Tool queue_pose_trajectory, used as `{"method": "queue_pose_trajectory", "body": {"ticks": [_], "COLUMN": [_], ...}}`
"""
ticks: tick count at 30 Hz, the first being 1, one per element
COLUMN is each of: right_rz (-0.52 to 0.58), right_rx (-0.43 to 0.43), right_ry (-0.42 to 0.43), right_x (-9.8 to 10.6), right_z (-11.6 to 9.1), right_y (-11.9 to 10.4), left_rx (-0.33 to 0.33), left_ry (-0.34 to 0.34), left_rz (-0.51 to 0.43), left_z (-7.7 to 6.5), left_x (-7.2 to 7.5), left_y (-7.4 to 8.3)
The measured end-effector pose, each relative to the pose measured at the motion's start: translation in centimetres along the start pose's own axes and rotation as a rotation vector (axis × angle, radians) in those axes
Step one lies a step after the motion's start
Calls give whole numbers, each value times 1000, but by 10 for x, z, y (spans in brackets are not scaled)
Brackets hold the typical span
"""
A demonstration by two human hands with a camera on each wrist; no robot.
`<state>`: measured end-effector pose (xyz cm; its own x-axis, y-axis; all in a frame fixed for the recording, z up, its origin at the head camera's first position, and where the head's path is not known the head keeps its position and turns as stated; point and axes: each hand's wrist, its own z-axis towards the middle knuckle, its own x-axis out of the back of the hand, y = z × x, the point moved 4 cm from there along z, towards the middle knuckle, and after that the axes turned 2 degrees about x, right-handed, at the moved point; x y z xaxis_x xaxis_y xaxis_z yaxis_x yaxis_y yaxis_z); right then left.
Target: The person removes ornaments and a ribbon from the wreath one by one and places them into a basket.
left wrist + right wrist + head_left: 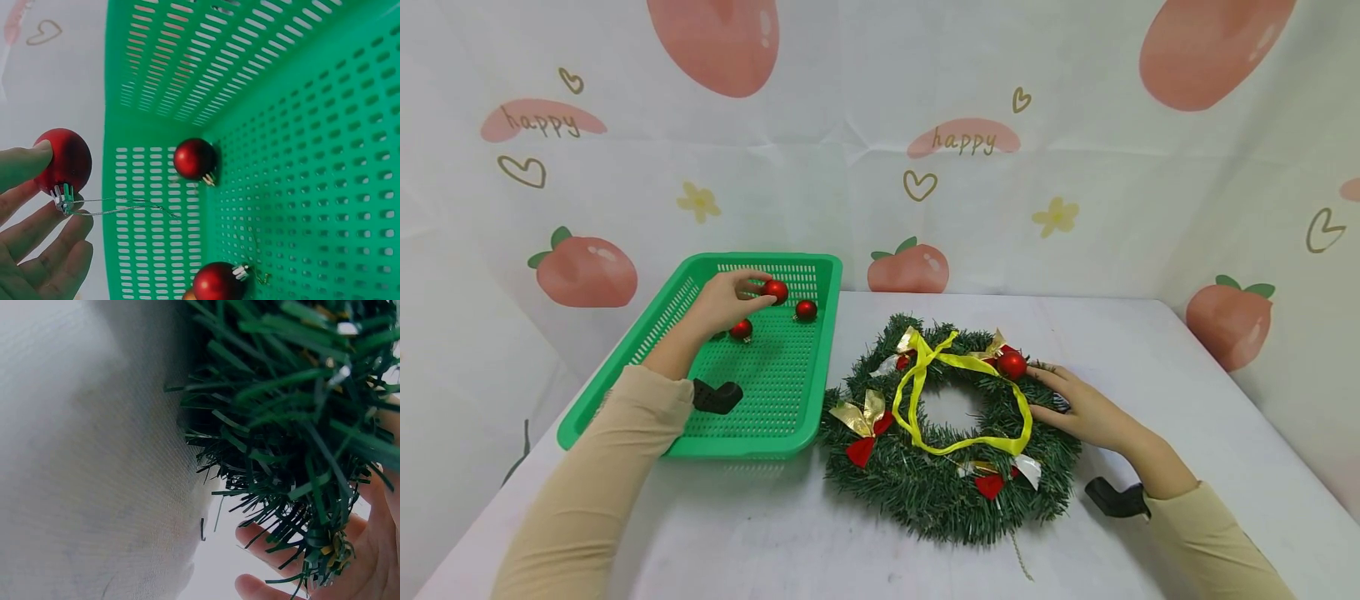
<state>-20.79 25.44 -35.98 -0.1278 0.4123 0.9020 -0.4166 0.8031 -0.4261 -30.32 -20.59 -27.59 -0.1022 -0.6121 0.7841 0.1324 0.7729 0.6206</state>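
While the green basket (752,446) stands at left, the wreath (895,492) just right of it looks part-dressed, with a yellow ribbon (970,363) laid over it (tied or not, one cannot tell). The right hand (1078,408), fingers loosely spread, touches its right side; the left hand (724,302) pinches a red ball (775,291) over the basket's far end. Bows (867,421) and one mounted ball (1012,364) are on; the held one and at least two basket balls (806,311) are not yet.

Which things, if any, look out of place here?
One small oddity: a thin strand trails from the near edge of the wreath onto the table, straying outside the bushy ring. Nothing else stands out.
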Motion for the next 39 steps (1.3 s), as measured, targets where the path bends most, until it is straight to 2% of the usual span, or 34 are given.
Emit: {"method": "queue_pose_trajectory", "body": {"ticks": [17,23,29,34,39], "right_rz": [-1,-6,2,4,2], "right_rx": [-9,2,-5,-12,-8], "right_ry": [0,3,-2,-8,-6], "right_x": [0,0,1,1,0], "right_z": [0,0,0,0,0], "right_y": [-1,-1,-1,-2,-2], "left_rx": [31,33,-26,-105,-220], "left_ry": [1,32,53,36,-9], "left_rz": [46,46,1,-21,-37], "left_z": [10,11,5,0,-10], "left_x": [-3,1,1,-8,-22], "left_y": [-12,-12,10,44,81]}}
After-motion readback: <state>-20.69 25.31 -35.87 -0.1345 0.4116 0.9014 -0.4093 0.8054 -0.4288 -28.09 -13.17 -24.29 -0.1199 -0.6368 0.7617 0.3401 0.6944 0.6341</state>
